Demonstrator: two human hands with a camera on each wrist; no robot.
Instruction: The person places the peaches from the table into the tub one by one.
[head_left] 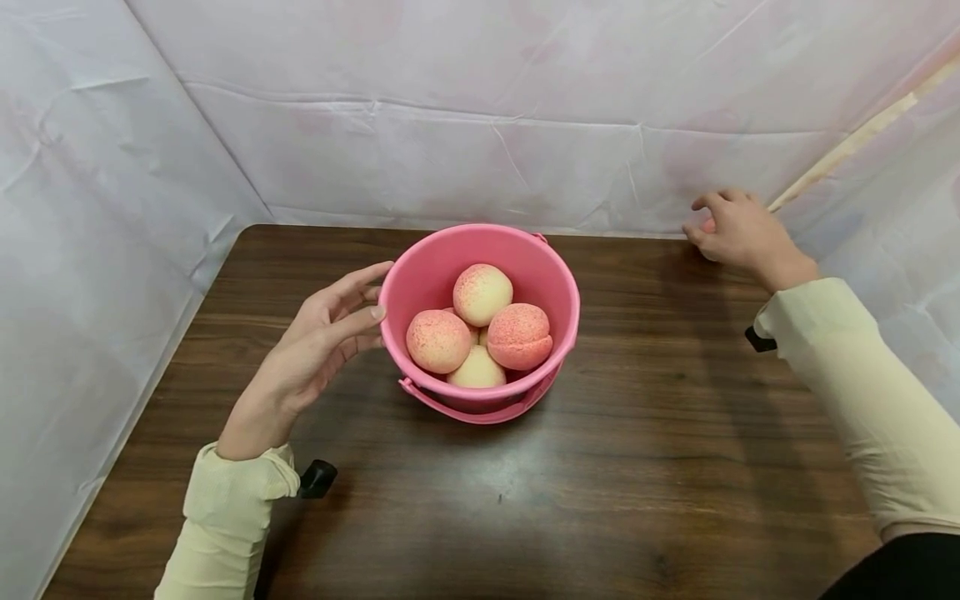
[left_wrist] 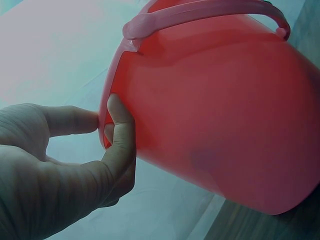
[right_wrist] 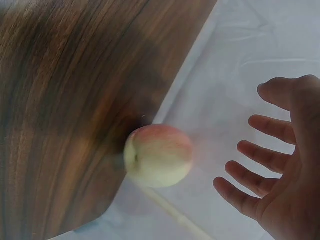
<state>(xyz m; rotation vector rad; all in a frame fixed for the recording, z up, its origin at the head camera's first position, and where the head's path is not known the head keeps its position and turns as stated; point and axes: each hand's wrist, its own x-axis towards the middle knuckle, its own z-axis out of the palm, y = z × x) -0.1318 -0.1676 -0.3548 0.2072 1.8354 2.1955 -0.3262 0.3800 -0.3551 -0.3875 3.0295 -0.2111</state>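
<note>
A pink bucket (head_left: pixel 480 237) stands upright on the table, holding several peaches (head_left: pixel 483 294) with yellow and pink-red skins. At its left side, my left hand (head_left: pixel 318 337) holds the rim, thumb at the edge and fingers curved against the outer wall. The left wrist view shows those fingers (left_wrist: pixel 120 125) touching the bucket's wall (left_wrist: pixel 215 110). Off to the far right, my right hand (head_left: pixel 738 229) reaches over a single peach (right_wrist: pixel 159 156) at the table's back edge. Its fingers (right_wrist: pixel 267 155) are spread, with a gap to the fruit in the right wrist view.
The dark wooden table (head_left: pixel 652 467) ends at the back against a pale sheet (head_left: pixel 465 158) that also hangs at both sides. A thin light strip (head_left: pixel 847 150) runs up the back right corner. The bucket's handle (head_left: pixel 487 417) hangs down in front.
</note>
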